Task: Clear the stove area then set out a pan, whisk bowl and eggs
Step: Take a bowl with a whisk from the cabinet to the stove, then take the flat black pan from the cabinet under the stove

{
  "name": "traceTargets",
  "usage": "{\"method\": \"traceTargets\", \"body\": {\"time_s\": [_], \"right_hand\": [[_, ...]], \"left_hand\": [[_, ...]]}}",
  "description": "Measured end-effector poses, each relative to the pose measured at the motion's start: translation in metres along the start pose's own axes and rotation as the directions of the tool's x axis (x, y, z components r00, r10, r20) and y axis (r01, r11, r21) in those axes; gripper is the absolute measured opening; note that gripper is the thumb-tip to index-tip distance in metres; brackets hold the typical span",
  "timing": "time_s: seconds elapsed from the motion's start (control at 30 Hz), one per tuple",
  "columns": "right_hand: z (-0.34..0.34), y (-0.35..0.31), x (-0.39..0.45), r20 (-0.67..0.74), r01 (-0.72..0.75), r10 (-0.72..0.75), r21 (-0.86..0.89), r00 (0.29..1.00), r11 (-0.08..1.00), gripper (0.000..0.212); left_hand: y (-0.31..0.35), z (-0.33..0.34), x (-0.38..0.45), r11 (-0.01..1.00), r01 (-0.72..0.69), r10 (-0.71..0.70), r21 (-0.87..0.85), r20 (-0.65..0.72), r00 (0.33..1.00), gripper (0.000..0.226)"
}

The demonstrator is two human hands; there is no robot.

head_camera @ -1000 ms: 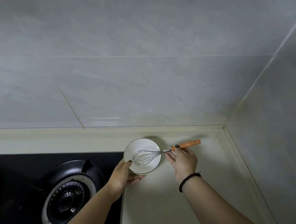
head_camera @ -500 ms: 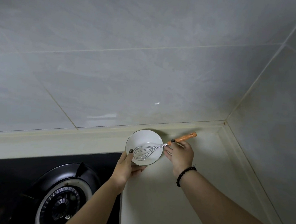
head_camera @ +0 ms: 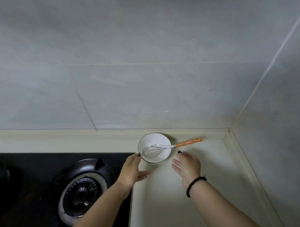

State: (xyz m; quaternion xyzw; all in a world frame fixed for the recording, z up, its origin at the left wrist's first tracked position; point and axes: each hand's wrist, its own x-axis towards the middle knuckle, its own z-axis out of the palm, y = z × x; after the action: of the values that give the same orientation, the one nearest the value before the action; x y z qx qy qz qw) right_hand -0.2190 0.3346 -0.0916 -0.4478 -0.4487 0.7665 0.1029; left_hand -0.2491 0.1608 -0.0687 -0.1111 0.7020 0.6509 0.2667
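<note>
A white bowl [head_camera: 159,142] stands on the pale countertop [head_camera: 174,211] against the back wall, just right of the stove. A wire whisk [head_camera: 154,150] with an orange handle lies in it, handle pointing right over the rim. My left hand [head_camera: 130,171] is at the bowl's left side, a fingertip touching or nearly touching the rim, fingers relaxed. My right hand [head_camera: 188,165] hovers open below the whisk handle, apart from it, holding nothing.
The black glass stove [head_camera: 36,176] fills the lower left, with a round burner [head_camera: 82,191] and part of a second one at the left edge. Tiled walls meet in a corner at the right.
My right hand has let go of the whisk handle and drawn back. My left hand has loosened from the bowl's rim. The bowl and whisk stay by the wall.
</note>
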Motion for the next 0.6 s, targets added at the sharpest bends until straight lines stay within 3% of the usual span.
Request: {"method": "traceTargets", "body": {"time_s": [0.3, 0.6], "right_hand": [[-0.03, -0.007, -0.078, 0.133, 0.021, -0.02, -0.009, 0.991, 1.0, 0.018], [-0.075, 0.025, -0.142, 0.177, -0.058, 0.067, -0.052, 0.982, 0.997, 0.012]], "left_hand": [[-0.01, -0.011, -0.096, 0.999, -0.048, 0.048, 0.001, -0.004, 0.999, 0.019], [-0.052, -0.013, -0.162, 1.0, -0.012, 0.012, 0.013, 0.006, 1.0, 0.022]]}}
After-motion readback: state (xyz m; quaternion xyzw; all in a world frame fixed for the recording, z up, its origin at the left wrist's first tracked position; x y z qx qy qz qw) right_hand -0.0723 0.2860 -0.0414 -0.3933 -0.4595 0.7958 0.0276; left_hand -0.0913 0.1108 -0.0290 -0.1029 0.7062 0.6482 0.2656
